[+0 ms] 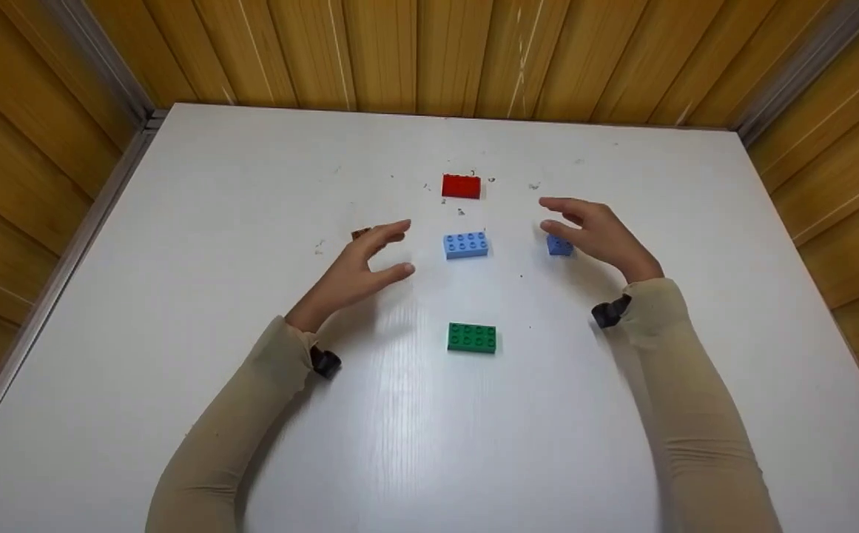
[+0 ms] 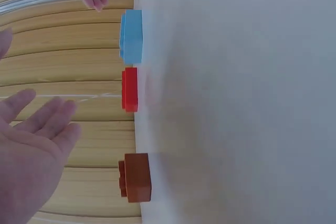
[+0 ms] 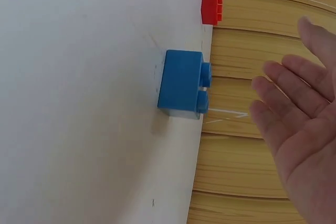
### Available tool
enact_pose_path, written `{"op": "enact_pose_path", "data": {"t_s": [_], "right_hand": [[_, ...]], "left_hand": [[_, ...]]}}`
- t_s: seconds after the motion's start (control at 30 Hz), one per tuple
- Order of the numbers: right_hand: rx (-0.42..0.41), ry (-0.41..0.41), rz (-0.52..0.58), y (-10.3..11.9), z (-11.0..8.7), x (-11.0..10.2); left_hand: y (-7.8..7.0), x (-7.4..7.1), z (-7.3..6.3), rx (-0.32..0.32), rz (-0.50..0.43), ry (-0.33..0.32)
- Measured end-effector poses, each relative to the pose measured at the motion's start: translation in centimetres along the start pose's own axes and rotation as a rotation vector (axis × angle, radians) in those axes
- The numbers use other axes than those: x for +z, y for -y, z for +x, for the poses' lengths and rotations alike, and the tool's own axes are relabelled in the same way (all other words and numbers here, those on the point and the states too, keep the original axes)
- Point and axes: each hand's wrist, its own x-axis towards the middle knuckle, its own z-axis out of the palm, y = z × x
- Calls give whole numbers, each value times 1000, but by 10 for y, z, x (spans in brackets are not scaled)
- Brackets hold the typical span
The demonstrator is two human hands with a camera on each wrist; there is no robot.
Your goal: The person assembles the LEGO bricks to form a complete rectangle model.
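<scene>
My left hand (image 1: 359, 270) hovers above the table with fingers loosely extended and nothing in its grasp. Partly hidden behind it in the head view is a brown brick (image 2: 137, 178), which shows fully in the left wrist view. My right hand (image 1: 595, 235) is held over a small blue brick (image 3: 180, 81), fingers relaxed and holding nothing. Between the two hands lies a light blue brick (image 1: 465, 246) with studs up. Farther back sits a red brick (image 1: 462, 186). Nearer to me, a green brick (image 1: 472, 337) lies flat, studs up.
The bricks stand on a white table (image 1: 414, 459) with small dark marks around the red brick. Wood-patterned panels (image 1: 451, 55) enclose the back and sides. Each wrist carries a small black camera (image 1: 325, 363) over a beige sleeve (image 1: 237, 429).
</scene>
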Motion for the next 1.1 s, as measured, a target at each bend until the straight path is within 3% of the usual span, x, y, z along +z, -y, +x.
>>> {"op": "enact_pose_path", "data": {"t_s": [0.17,0.53,0.93,1.1], "right_hand": [[7,66,-22,10,9,8],[-30,165,-78,25,25,25],[-76,208,-98,38,36,44],[-80,226,-95,40,40,52]], "left_hand": [[-3,13,1,-2,-70,91],[-5,40,-2,-16,-96,295],[-4,58,-6,7,-92,398],[-8,63,-7,-13,-50,420]]}}
